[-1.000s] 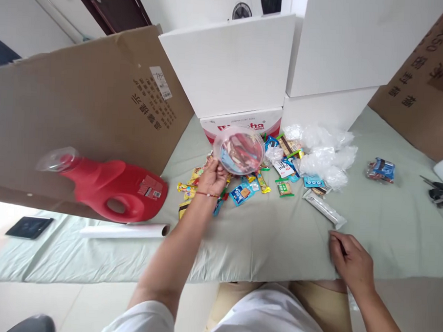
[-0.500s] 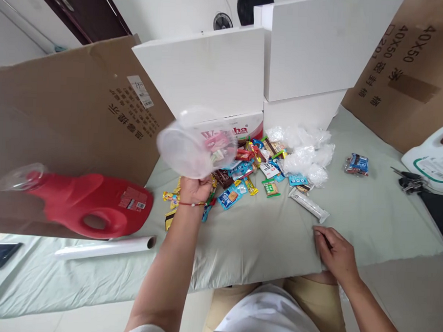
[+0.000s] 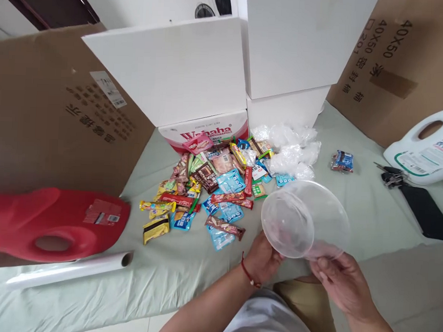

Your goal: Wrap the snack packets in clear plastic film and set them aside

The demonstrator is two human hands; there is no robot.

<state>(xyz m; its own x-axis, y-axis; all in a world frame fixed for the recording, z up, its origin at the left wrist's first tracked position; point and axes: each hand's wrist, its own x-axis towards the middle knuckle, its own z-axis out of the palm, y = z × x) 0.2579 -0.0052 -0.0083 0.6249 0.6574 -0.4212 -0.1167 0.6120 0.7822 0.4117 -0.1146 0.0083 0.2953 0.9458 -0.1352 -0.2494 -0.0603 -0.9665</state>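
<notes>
A clear round plastic tub [image 3: 288, 223] is held tilted above the front edge of the table, its inside see-through with no contents showing. My left hand [image 3: 264, 258] is closed on its left underside, with some fingers hidden beneath it. On the lower right, my right hand [image 3: 343, 281] grips the same tub, thumb along the wall. Left of and beyond the tub, many wrapped snacks [image 3: 230, 181] lie in a loose heap. A brown-wrapped snack bar [image 3: 224, 227] is among those closest to my left hand.
Crumpled clear plastic bags [image 3: 293, 152] border the heap. White boxes [image 3: 174, 71] stand behind. At left are a red jug [image 3: 72, 223] and a white roll [image 3: 73, 269]. A small blue packet [image 3: 342, 161], keys [image 3: 393, 177], a black flat object [image 3: 428, 211] and a white jug [image 3: 424, 145] occupy the right.
My left hand has brought the tub from above the snacks down and right toward me. My right hand has left the table edge and taken hold of it. The view has shifted slightly.
</notes>
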